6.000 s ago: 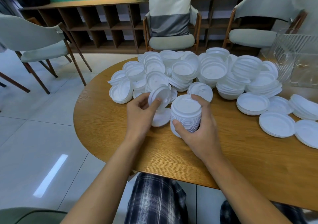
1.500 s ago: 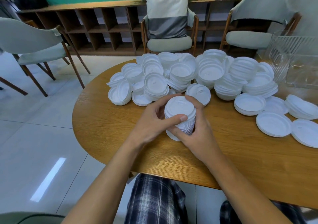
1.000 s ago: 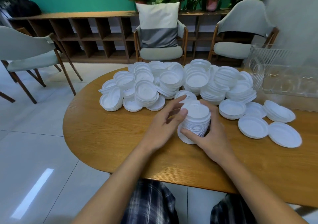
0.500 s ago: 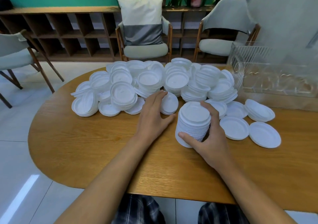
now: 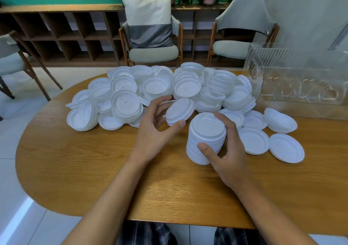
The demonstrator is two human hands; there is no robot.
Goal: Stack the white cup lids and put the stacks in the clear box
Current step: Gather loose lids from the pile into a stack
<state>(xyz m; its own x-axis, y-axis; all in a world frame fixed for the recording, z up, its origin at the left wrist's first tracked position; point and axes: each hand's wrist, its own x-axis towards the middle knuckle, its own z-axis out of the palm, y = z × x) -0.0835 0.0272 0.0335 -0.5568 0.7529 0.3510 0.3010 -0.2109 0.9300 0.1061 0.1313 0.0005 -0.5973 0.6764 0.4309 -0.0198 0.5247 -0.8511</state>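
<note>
A round wooden table carries everything. At its far right stands the clear box, with no lids visible inside it. A loose pile of white lids spreads across the far side of the table, beside the box. Nearer, a tall stack stands on the table, gripped by the right hand, thumb in front and fingers behind. The left hand pinches a few tilted lids just left of the stack's top.
</note>
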